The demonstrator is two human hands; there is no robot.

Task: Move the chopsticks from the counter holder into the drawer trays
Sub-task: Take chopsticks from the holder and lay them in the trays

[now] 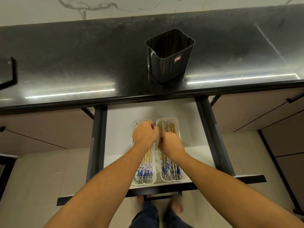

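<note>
Chopsticks – light, stiff, slippery – best pinched mid-shaft; right hand closed around some, left hand curled, contents hidden.

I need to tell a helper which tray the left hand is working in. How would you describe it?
Below the black counter, the open drawer holds two clear trays side by side. It is the left tray, under the left hand; unlike the right tray, no bare wooden sticks show at its far end.
</note>
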